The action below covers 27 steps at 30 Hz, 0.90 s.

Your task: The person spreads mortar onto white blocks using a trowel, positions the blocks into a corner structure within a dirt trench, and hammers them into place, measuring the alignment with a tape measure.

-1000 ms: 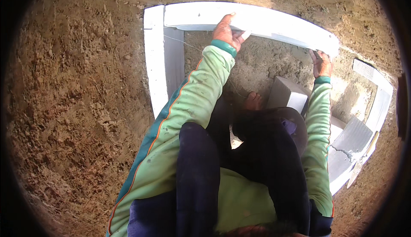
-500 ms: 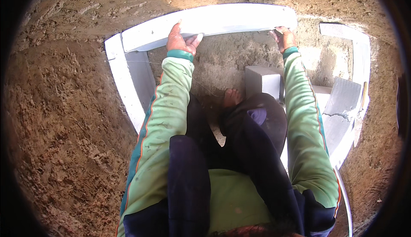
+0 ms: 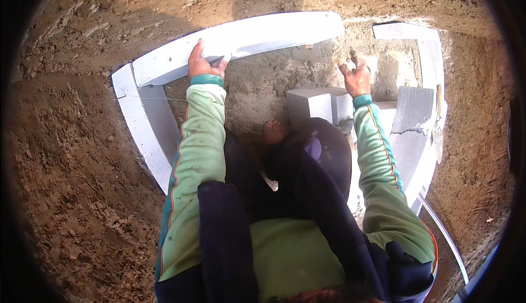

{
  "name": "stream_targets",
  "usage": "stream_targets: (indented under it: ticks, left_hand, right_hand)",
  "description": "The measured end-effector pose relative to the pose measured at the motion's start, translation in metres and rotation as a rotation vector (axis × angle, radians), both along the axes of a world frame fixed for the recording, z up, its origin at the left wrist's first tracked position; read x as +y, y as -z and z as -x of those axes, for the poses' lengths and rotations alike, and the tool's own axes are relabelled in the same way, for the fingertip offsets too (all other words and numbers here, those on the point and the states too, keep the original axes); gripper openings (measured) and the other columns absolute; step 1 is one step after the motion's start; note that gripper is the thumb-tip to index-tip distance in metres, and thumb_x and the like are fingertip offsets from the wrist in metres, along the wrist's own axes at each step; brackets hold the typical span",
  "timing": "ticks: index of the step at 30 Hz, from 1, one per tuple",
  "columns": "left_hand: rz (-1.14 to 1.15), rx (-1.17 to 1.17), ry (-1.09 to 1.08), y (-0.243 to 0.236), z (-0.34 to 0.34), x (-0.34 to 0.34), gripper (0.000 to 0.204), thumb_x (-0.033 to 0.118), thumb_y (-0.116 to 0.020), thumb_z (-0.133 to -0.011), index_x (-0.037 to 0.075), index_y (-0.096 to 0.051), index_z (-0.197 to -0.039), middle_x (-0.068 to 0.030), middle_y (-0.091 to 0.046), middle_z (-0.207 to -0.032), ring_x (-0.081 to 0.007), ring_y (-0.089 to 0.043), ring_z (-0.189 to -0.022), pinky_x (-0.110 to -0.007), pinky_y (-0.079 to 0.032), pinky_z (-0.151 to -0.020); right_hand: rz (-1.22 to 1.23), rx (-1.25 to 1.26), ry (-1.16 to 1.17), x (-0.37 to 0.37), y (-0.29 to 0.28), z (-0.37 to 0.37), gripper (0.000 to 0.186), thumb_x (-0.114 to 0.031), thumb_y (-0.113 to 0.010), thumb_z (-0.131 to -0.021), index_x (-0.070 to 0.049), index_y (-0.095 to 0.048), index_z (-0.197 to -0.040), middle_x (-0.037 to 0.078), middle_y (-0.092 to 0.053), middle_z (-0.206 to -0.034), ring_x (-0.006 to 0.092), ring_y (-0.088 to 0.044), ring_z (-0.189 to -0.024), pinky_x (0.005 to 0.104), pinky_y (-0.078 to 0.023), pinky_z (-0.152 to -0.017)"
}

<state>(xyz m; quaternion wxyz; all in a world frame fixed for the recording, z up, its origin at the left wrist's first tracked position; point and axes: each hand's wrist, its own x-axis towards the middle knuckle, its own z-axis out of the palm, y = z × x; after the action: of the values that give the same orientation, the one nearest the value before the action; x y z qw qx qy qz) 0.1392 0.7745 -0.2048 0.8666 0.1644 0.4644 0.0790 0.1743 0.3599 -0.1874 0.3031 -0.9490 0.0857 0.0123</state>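
Just one hand [image 3: 206, 66] (left) on one block [image 3: 246, 37]

We take this for a building site: rough brown earth [image 3: 82, 171] surrounds long white blocks [image 3: 241, 43] that meet at a corner. Inside the outline we see a separate pale block [image 3: 308, 107], a cracked grey slab [image 3: 412, 112] and a thin string [image 3: 156, 98].

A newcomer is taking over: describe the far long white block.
From the brown soil at left, move right to the pale side block. At its far end, the long white block runs rightward; unlike its neighbours, it has the left hand on it.
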Motion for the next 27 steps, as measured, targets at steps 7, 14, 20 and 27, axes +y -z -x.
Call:
stream_targets:
  ticks: [7, 14, 20, 27]
  left_hand:
    - [0.051, 0.082, -0.006, -0.01, -0.002, -0.003, 0.059, 0.032, -0.076, -0.088, 0.021, -0.053, -0.14, -0.0056, -0.045, -0.145, -0.0377, -0.042, -0.135, -0.06, -0.047, -0.105]
    - [0.093, 0.18, -0.11, -0.021, -0.011, -0.006, 0.037, 0.02, -0.076, -0.09, 0.018, -0.069, -0.126, -0.0034, -0.046, -0.15, -0.0334, -0.039, -0.138, -0.065, -0.047, -0.105]
    - [0.121, 0.241, -0.182, -0.022, -0.003, 0.001, 0.054, 0.016, -0.079, -0.087, 0.017, -0.059, -0.137, -0.0053, -0.042, -0.152, -0.0335, -0.038, -0.139, -0.063, -0.049, -0.105]
    - [0.058, -0.013, 0.018, 0.01, -0.006, 0.003, 0.045, 0.035, -0.059, -0.1, 0.027, -0.056, -0.144, -0.0029, -0.036, -0.156, -0.0435, -0.033, -0.14, -0.061, -0.038, -0.113]
  right_hand:
    - [0.446, 0.064, -0.036, -0.057, -0.061, 0.263, 0.061, -0.03, -0.08, -0.083, 0.005, -0.054, -0.125, 0.025, -0.055, -0.123, 0.0432, -0.054, -0.117, 0.049, -0.044, -0.103]
    - [0.227, 0.069, -0.098, -0.138, -0.013, 0.301, 0.04, -0.021, -0.07, -0.089, -0.003, -0.059, -0.123, 0.02, -0.058, -0.12, 0.0404, -0.062, -0.103, 0.0462, -0.05, -0.089]
    - [0.086, 0.317, -0.083, -0.029, -0.128, 0.185, 0.024, -0.024, -0.061, -0.101, -0.001, -0.059, -0.108, 0.014, -0.064, -0.093, 0.0237, -0.064, -0.079, 0.0381, -0.052, -0.067]
    - [-0.906, 0.556, 0.345, 0.007, -0.152, 0.053, 0.025, -0.015, -0.045, -0.107, -0.001, -0.047, -0.128, 0.006, -0.056, -0.089, 0.0116, -0.051, -0.064, 0.0245, -0.045, -0.049]
